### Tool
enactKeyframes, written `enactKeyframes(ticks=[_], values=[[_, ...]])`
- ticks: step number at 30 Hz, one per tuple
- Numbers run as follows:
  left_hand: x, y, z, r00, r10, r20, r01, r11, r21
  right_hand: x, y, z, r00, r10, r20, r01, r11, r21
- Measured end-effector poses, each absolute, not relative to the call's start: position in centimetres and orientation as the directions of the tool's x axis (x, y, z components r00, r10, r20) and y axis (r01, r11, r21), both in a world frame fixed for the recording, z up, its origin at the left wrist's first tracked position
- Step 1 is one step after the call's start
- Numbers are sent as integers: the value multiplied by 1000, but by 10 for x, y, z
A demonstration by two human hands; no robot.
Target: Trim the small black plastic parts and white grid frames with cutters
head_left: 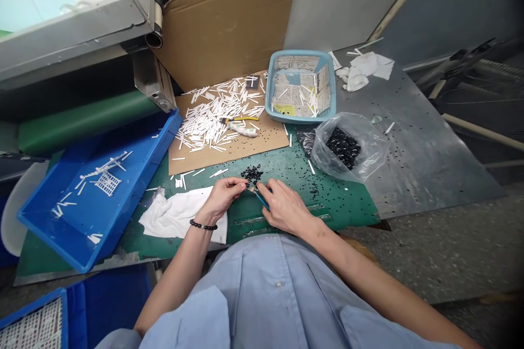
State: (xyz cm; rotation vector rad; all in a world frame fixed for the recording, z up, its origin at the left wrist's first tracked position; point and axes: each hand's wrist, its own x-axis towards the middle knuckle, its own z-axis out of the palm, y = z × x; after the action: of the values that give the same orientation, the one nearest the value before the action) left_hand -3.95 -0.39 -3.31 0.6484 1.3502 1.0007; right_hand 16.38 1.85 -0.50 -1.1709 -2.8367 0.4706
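My right hand (284, 204) is closed round small blue-handled pliers (262, 200), whose metal tip points left toward my other hand. Thumb and forefinger of my left hand (224, 195) pinch at that tip; whatever lies between them is too small to make out. Just beyond both hands sits a little heap of shiny black pieces (251, 173) on the green mat (344, 204). A white cloth (176, 212) lies beside and partly under my left wrist, which wears a bead bracelet.
Many white sticks (216, 114) and yellow-handled pliers (241, 118) lie on cardboard (237, 155). Behind stands a light-blue basket (301, 119); right of the heap, a clear bag (370, 155) of black pieces. A blue tray (85, 223) tilts at left.
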Motion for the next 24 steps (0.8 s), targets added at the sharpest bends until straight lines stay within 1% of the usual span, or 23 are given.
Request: enactKeyframes(ticks=[5,8,10,13,15,17,19,20,21,22,23,24], values=[[-37,-5,-32,-90,862,-499,-185,478,858,161,16,-8,-712,690,-134,695,663,-277],[-35,-6,-35,-109,854,-509,-190,484,854,158,15,-15,-701,693,-168,707,645,-290],[-35,-7,-36,-108,850,-515,-218,485,847,157,13,-22,-700,697,-155,704,637,-315],[-37,-9,-37,-102,848,-520,-341,461,819,158,9,-33,-693,718,-62,679,622,-389],[-41,-9,-35,-81,846,-528,-447,442,777,160,6,-40,-665,747,4,667,596,-447],[-44,-7,-33,-30,838,-546,-545,444,711,162,3,-45,-631,774,41,665,568,-485],[-47,-4,-32,2,828,-561,-589,454,668,163,2,-47,-613,788,55,666,552,-501],[-47,-1,-32,-14,825,-565,-571,457,682,164,2,-48,-608,792,57,668,548,-503],[-47,2,-33,-61,825,-562,-512,457,727,165,2,-49,-604,795,57,670,546,-503],[-46,5,-34,-134,833,-537,-405,449,797,165,3,-49,-603,796,57,672,545,-501],[-44,8,-36,-216,848,-484,-247,432,867,166,3,-50,-602,797,57,673,545,-500],[-42,11,-37,-285,868,-406,-53,409,911,166,4,-51,-601,797,59,674,545,-499]])
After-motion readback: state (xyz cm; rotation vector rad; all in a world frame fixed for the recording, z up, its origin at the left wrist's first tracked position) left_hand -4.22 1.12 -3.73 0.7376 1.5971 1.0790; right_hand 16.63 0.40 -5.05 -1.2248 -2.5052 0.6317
